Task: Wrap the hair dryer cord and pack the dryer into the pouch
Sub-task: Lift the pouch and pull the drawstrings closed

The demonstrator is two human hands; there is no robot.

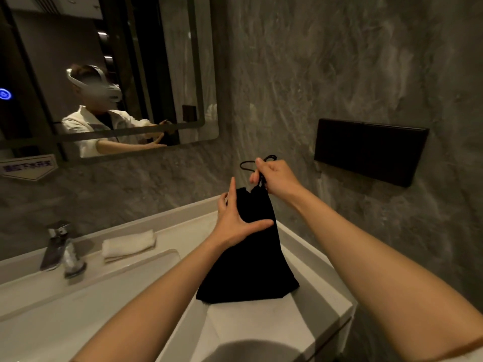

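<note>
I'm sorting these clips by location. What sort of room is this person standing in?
Most likely a hotel-style bathroom: a white vanity counter with a chrome faucet, a folded white towel beside it, and a wall mirror on grey marble-look walls.

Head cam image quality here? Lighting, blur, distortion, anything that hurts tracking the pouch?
Head view: dim, warm light; the black pouch shows no fabric detail, only its outline against the pale counter. Wide-angle stretch bends the mirror frame and enlarges the forearms. Faucet and wall look soft. Both hands read clearly.
</note>
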